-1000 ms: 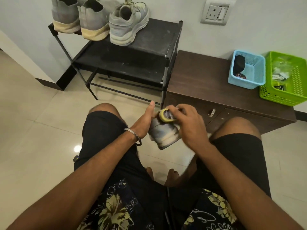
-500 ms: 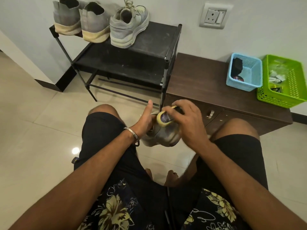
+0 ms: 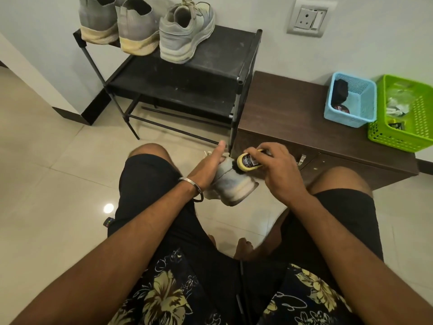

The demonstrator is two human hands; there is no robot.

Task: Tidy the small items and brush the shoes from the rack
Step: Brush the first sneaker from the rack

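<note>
I sit on the tiled floor with my knees apart, looking down at my 2 hands. My left hand (image 3: pixel 208 167) is closed around the collar of a pale grey shoe (image 3: pixel 234 184), holding it in the air between my knees with its thick cream sole turned toward me and to the right. My right hand (image 3: pixel 278 170) is wrapped around a yellow brush (image 3: pixel 248 163) with a dark label on its back; its black bristles press on the shoe's upper near the opening.

To do this well, I judge I should keep my left grip firm so the shoe does not twist, and sweep in short strokes away from the opening.

The shoe looks soft and matte, its sole ridged and scuffed. The brush body is smooth, rounded plastic. Ahead, a black metal rack (image 3: pixel 248 57) carries 3 more grey shoes (image 3: pixel 187 31) on its top shelf. Beside it, a dark wood-grain surface (image 3: pixel 281 106) bears a blue mesh basket (image 3: pixel 365 109) and a green one (image 3: pixel 421 123), each holding small items.
</note>
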